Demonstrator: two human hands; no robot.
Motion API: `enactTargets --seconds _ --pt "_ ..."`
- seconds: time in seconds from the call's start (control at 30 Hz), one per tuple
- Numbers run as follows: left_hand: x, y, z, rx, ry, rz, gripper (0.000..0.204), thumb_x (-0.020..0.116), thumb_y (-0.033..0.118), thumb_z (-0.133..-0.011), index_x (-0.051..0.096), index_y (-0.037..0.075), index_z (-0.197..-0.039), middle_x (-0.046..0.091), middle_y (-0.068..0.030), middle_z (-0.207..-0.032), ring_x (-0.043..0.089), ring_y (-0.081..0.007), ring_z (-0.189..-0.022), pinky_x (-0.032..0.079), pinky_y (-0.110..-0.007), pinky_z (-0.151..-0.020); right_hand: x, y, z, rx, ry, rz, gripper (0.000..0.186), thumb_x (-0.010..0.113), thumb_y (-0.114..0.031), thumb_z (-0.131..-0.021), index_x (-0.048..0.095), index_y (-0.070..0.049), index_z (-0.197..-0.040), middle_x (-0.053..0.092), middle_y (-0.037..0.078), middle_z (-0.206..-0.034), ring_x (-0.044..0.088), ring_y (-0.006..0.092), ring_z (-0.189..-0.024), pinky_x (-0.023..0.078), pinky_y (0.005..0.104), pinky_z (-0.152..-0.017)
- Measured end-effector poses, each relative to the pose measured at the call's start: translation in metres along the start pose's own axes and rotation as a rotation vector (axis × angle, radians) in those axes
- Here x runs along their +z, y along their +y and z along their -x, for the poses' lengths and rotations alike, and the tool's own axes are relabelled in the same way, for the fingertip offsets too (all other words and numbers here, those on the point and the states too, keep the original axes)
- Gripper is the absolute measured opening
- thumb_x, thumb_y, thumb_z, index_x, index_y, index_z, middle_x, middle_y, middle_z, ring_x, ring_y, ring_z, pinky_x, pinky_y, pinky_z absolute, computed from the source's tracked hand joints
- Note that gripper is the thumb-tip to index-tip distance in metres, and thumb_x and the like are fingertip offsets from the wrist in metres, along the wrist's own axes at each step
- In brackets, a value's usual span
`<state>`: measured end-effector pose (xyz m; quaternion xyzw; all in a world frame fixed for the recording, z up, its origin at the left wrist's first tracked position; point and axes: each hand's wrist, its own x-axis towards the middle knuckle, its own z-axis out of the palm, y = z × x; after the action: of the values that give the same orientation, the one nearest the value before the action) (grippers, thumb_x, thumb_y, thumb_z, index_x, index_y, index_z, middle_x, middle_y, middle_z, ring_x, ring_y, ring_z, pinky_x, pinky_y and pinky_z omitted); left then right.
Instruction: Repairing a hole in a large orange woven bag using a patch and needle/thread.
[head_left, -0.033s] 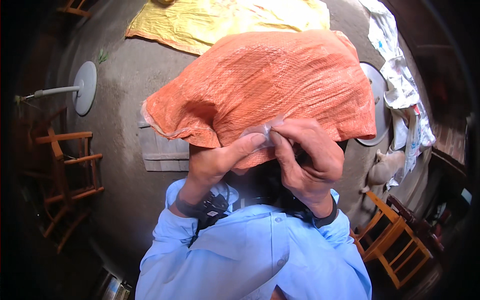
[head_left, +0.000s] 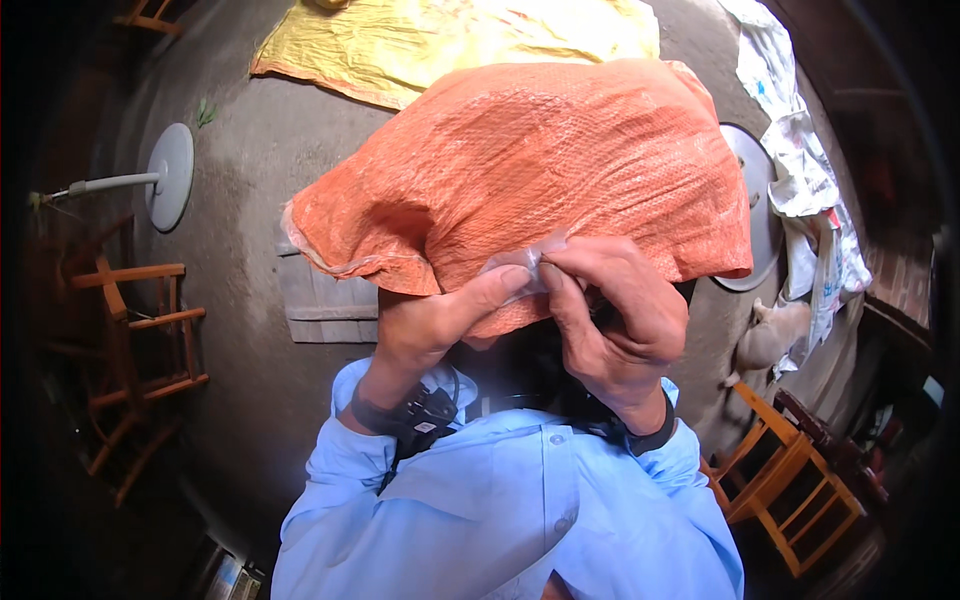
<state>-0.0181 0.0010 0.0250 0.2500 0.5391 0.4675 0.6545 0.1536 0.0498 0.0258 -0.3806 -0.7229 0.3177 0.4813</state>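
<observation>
An orange woven sack [head_left: 580,150] lies spread in front of me, over what looks like my lap. At its near edge is a small piece of clear plastic film [head_left: 528,262], perhaps a little bag; its exact kind is unclear. My left hand [head_left: 435,325] presses its thumb on the film, with the other fingers mostly hidden under the sack's edge. My right hand [head_left: 625,320] pinches the film between thumb and forefinger, the remaining fingers curled. Dark straps circle both wrists.
A yellow sheet [head_left: 450,50] lies beyond the sack. At left are a round grey disc on a pole [head_left: 172,178], a wooden chair [head_left: 150,320] and a low wooden board [head_left: 335,312]. At right are white sacks [head_left: 800,165], a pale animal [head_left: 772,335] and a wooden stool [head_left: 770,465].
</observation>
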Motion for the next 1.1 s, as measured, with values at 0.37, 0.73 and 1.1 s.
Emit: enactTargets --seconds 0.37,0.73,1.1 --pt "0.000 0.003 -0.003 -0.143 0.015 0.130 0.016 0.070 0.016 -0.097 0.071 0.000 -0.096 0.066 -0.0017 -0.076 0.057 -0.0073 -0.059 0.040 -0.022 -0.050 -0.024 0.000 0.001 0.230 0.069 -0.104 0.010 0.075 0.006 -0.085 0.074 0.003 -0.094 0.071 0.007 -0.086 0.057 0.0065 -0.064 0.042 0.0212 -0.055" --pt "0.014 0.004 -0.004 -0.014 0.152 0.097 0.021 0.068 0.016 -0.098 0.071 -0.003 -0.105 0.068 -0.0036 -0.081 0.060 -0.0094 -0.061 0.044 -0.022 -0.053 -0.018 -0.009 0.000 0.171 0.061 -0.057 0.015 0.077 0.007 -0.080 0.073 0.001 -0.093 0.067 0.008 -0.075 0.056 0.0109 -0.056 0.040 0.0262 -0.050" --pt "0.010 0.001 -0.004 0.116 0.097 0.038 0.027 0.070 0.009 -0.095 0.070 -0.005 -0.118 0.073 -0.0074 -0.105 0.069 -0.0104 -0.085 0.054 -0.022 -0.068 -0.006 -0.007 0.006 0.263 -0.006 -0.025 0.010 0.074 0.004 -0.083 0.069 0.001 -0.091 0.064 0.009 -0.073 0.060 0.0144 -0.053 0.044 0.0288 -0.048"
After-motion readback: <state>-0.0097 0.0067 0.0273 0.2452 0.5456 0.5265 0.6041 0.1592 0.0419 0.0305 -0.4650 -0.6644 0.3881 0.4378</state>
